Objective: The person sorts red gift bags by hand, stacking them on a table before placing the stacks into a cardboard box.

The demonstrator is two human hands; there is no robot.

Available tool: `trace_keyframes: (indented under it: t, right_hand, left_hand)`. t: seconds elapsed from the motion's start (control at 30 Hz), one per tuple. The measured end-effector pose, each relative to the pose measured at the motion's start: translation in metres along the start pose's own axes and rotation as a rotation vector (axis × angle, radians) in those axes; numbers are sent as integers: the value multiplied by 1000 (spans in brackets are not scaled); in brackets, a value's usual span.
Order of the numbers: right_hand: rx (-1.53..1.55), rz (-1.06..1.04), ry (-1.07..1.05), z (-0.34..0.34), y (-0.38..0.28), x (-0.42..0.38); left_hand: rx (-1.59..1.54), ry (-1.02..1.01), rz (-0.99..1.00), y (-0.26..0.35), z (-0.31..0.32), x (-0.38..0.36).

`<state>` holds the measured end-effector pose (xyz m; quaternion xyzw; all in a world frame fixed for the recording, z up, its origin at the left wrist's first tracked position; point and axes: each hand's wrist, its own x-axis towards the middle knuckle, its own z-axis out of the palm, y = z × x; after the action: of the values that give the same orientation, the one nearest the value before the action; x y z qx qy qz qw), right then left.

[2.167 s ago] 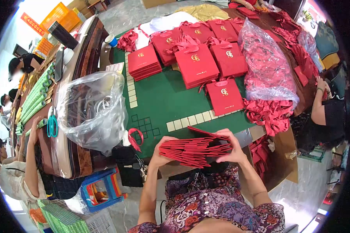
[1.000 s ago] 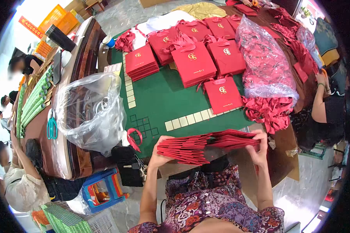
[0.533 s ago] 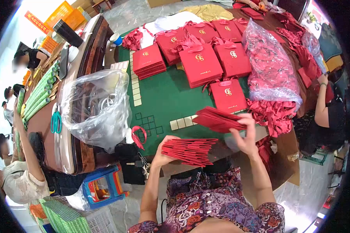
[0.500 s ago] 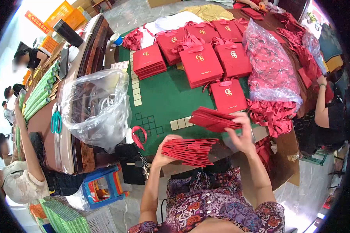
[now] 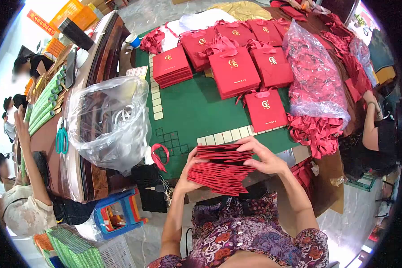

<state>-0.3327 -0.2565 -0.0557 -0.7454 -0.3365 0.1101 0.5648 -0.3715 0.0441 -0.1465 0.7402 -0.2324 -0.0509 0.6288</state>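
A thick stack of flat red paper bags point(image 5: 219, 179), edges toward me, is gripped along its left side by my left hand point(image 5: 186, 179). Just above it lies a thinner bundle of red paper bags point(image 5: 223, 152), which my right hand point(image 5: 267, 157) clasps at its right end. The two bundles are close together, with a dark gap between them at the left. My left fingertips also reach the thinner bundle's left end. Beyond my hands, a red gift bag with a gold logo point(image 5: 266, 111) lies on the green table mat point(image 5: 187, 107).
Stacked red gift bags point(image 5: 234, 73) and a plastic sack of red ribbons point(image 5: 317, 71) sit farther back. At left are a clear plastic bag point(image 5: 109, 125), teal scissors point(image 5: 61, 139) and a red ribbon loop point(image 5: 160, 156). Other people work at both sides.
My right hand has brought the thinner bundle left and down, against the thick stack. My left fingers now reach up to it. The view has shifted slightly.
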Motion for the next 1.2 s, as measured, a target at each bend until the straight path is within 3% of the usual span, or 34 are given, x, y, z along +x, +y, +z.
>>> trace_keyframes:
  t: [0.13, 0.23, 0.3, 0.4, 0.47, 0.53, 0.67, 0.8, 0.87, 1.1, 1.2]
  right_hand:
    - [176, 67, -68, 4, -4, -4]
    - [316, 57, 18, 9, -12, -4]
    - [289, 34, 46, 8, -4, -12]
    - [-145, -50, 367, 12, -1, -33]
    - [-190, -30, 399, 19, 4, -53]
    - [-218, -11, 453, 26, 0, -54]
    - [-148, 43, 420, 39, 3, -48]
    - [-242, -35, 447, 43, 5, -46]
    - [-250, 2, 465, 46, 4, -50]
    - [-117, -14, 376, 43, 11, -49]
    - [-67, 9, 367, 42, 14, -47]
  left_hand:
    - [22, 71, -37, 18, 6, 5]
    - [13, 116, -76, 13, 10, 3]
    - [-1, 129, -112, 9, 10, 0]
    - [159, 40, -199, 11, 6, -2]
    - [-40, 84, -216, 7, 7, -5]
    - [-11, 85, -190, 9, 7, -1]
    - [123, 65, -43, 4, 4, 1]
    - [42, 87, -130, 10, 6, -1]
    - [98, 62, 30, 10, 4, 2]
    - [28, 47, -34, 17, 2, 2]
    - [104, 23, 36, 13, 1, 2]
